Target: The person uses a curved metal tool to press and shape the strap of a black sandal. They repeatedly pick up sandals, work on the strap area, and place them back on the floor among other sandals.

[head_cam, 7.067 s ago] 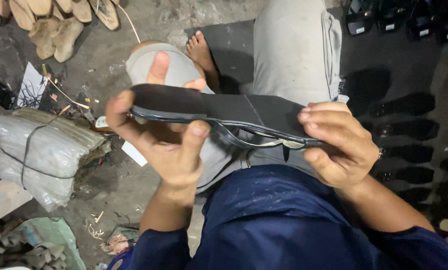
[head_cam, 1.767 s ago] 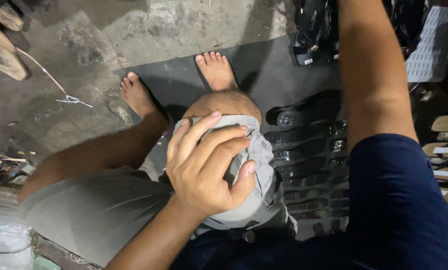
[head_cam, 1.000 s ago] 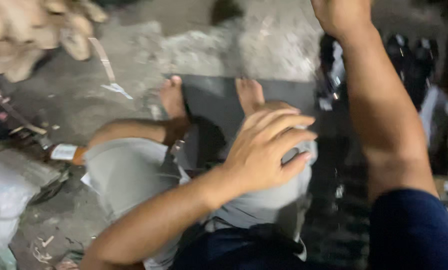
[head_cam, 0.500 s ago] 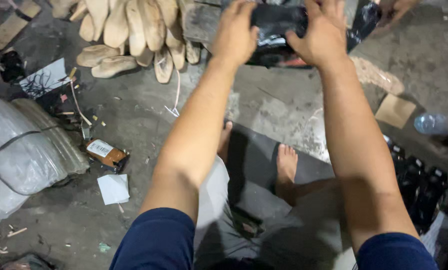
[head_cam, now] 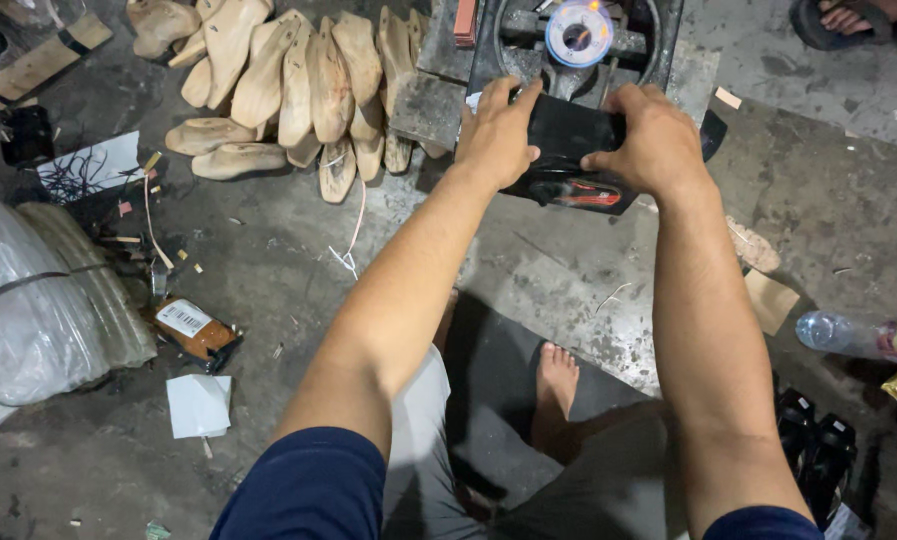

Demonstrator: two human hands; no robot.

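Note:
Both arms reach forward over the concrete floor. My left hand [head_cam: 498, 135] and my right hand [head_cam: 648, 140] grip a black sandal [head_cam: 573, 150] with a red mark on its near edge, one hand at each end. The sandal is held against a dark metal press [head_cam: 578, 40] with a round blue-and-white disc on top. My bare feet rest on a dark mat [head_cam: 498, 400] below.
A pile of wooden shoe lasts [head_cam: 288, 80] lies left of the press. Plastic-wrapped bundles [head_cam: 38, 310] sit at the left, with a small brown box [head_cam: 193, 328] and paper scraps nearby. A plastic bottle [head_cam: 853, 335] and black sandals [head_cam: 813, 445] are at the right. Another person's sandalled foot [head_cam: 843, 20] is top right.
Seven seconds ago I held the sandal over my lap. My left hand then rested on my knee, and both hands have since reached forward with a sandal to the press.

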